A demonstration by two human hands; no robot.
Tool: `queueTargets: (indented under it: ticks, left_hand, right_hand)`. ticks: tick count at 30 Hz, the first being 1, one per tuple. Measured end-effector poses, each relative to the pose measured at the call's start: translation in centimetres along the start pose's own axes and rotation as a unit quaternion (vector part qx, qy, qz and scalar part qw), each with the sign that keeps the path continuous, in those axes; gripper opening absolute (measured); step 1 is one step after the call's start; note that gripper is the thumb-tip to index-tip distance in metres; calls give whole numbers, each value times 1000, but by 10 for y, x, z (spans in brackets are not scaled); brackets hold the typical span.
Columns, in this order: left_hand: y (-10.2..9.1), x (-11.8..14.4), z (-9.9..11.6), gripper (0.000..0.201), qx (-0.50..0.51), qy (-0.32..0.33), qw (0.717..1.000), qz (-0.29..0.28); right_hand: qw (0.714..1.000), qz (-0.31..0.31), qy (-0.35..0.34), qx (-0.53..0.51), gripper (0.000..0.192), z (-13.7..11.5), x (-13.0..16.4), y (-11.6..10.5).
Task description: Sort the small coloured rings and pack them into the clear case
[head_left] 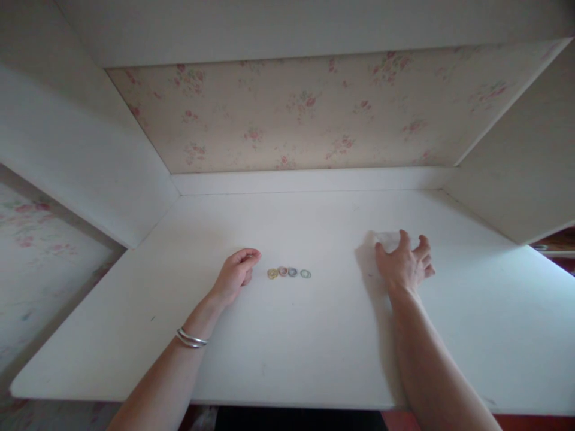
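My left hand [237,270] hovers over or rests on the white tabletop with thumb and forefinger pinched together; anything between them is too small to make out. Just to its right lies a short row of small rings: yellow ones [272,273], a pinkish one [283,271], a grey-blue one [293,272] and, slightly apart, pale green ones [306,273]. Farther right, my right hand [404,261] has its fingers spread and curved. A clear plastic item [387,239] shows behind its thumb and forefinger, partly covered; its exact form is unclear.
The white desk [291,359] has a raised back edge [314,179] under floral wallpaper [309,120]. White panels [90,149] close in the left and right sides, and another board [314,27] hangs above. A silver bracelet [191,339] circles my left wrist.
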State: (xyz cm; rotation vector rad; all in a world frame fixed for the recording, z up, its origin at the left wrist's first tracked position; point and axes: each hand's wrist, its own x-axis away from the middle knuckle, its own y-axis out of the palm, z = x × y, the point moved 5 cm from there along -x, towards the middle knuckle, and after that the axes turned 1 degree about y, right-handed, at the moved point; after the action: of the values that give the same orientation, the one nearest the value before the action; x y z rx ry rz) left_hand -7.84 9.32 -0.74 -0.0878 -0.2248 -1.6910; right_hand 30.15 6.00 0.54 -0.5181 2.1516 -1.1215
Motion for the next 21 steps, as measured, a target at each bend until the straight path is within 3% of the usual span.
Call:
queueTargets:
  ticks: [7, 11, 16, 21]
  left_hand:
    - [2, 2, 1, 29, -5, -5, 1000, -8]
    - [2, 2, 1, 30, -8, -2, 1000, -17]
    - [2, 1, 0, 30, -18, 8, 999, -27]
    - [5, 0, 3, 28, -15, 36, 999, -37]
  right_hand:
    - [997, -64, 37, 10, 62, 13, -5, 12]
    - [998, -51, 22, -14, 60, 10, -5, 11]
    - [989, -77, -40, -120, 64, -10, 3, 17]
    - [954, -126, -58, -265, 62, -50, 31, 23]
